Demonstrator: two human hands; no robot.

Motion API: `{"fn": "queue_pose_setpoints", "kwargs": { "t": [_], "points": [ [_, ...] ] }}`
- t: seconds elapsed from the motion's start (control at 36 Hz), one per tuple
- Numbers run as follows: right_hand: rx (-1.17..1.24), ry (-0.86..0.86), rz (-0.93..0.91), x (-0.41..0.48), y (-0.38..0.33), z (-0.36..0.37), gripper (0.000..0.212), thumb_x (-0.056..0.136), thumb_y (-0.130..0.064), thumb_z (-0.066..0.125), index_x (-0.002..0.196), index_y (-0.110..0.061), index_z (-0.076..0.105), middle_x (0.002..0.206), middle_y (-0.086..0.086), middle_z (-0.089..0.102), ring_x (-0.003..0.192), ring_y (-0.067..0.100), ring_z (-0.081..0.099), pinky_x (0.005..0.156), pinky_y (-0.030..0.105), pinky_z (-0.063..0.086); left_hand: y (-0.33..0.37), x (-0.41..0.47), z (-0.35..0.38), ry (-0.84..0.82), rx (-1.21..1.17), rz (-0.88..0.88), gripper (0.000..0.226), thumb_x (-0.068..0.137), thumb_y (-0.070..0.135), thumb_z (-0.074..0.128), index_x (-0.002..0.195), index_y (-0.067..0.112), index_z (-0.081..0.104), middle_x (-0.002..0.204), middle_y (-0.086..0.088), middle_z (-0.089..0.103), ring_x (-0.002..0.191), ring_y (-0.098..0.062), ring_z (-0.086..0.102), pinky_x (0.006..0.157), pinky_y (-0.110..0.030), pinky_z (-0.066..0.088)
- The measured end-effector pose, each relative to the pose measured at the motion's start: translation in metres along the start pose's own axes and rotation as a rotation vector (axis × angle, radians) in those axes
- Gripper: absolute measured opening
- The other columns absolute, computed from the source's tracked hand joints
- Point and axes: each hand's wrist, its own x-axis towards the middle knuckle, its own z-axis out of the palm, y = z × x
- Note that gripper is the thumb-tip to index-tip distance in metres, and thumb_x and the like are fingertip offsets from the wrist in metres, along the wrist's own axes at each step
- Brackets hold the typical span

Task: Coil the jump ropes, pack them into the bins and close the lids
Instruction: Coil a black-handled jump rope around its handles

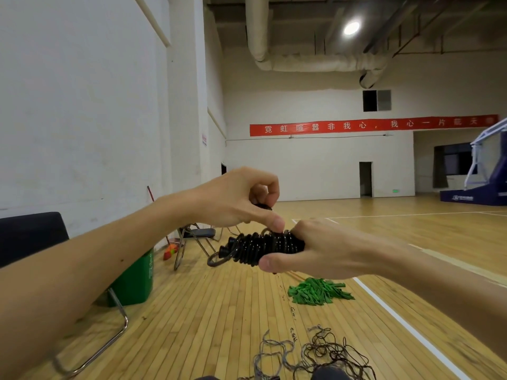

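The right hand (323, 248) clamps one end of the coiled jump rope (260, 246), and the left hand (236, 198) pinches a strand atop it. Below the fingers lie tangled ropes (315, 355) and a green pile (319, 292). A green bin (137, 281) stands to their left.

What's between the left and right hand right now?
The coiled black jump rope: right hand grips one end, left hand pinches it on top. Shown in the head view.

Rope tangle (321, 351) partly off-frame, btm.
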Motion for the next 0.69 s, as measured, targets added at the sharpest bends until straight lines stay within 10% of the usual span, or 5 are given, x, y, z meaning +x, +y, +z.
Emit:
{"fn": "queue_pose_setpoints", "kwargs": {
  "t": [0.17, 0.28, 0.36, 0.69],
  "points": [
    [0.272, 0.03, -0.126, 0.0, -0.003, -0.01, 0.06, 0.078, -0.073, 0.065, 0.072, -0.013, 0.066, 0.056, -0.003, 0.054, 0.048, 0.009, 0.048, 0.05, 0.022, 0.04, -0.006, -0.008, 0.001, -0.055, -0.438, -0.094, 0.023, 0.085, 0.034, 0.058, 0.087, 0.011, 0.054, 0.067, 0.007, 0.063, 0.059, -0.007, 0.058, 0.058, -0.017, 0.047],
    [0.425, 0.055, -0.168, 0.011, 0.002, -0.006, 0.08, 0.07, -0.077, 0.055, 0.09, 0.0, 0.069, 0.07, 0.007, 0.062, 0.058, 0.016, 0.052, 0.054, 0.022, 0.041, -0.028, -0.008, 0.01, 0.052, -0.698, -0.11, 0.026, 0.077, 0.047, 0.076, 0.081, 0.023, 0.068, 0.079, 0.004, 0.067, 0.07, -0.013, 0.064, 0.064, -0.027, 0.054],
    [0.512, 0.088, -0.137, 0.016, 0.006, -0.007, 0.073, 0.074, -0.072, 0.058, 0.082, 0.0, 0.067, 0.066, 0.006, 0.06, 0.053, 0.012, 0.049, 0.051, 0.014, 0.038, -0.037, -0.013, 0.017, 0.165, -0.862, -0.148, 0.002, 0.081, 0.023, 0.075, 0.081, 0.021, 0.074, 0.085, -0.002, 0.07, 0.075, -0.015, 0.065, 0.061, -0.023, 0.056],
    [0.409, 0.247, 0.121, 0.064, 0.054, 0.031, 0.062, 0.09, -0.066, 0.053, 0.078, -0.006, 0.065, 0.059, -0.002, 0.057, 0.054, 0.013, 0.05, 0.061, 0.029, 0.044, -0.062, -0.021, 0.053, 0.389, -1.099, -0.506, 0.027, 0.102, 0.002, 0.046, 0.123, 0.002, 0.063, 0.114, -0.014, 0.073, 0.105, -0.025, 0.072, 0.076, -0.03, 0.061]
  ]
}}
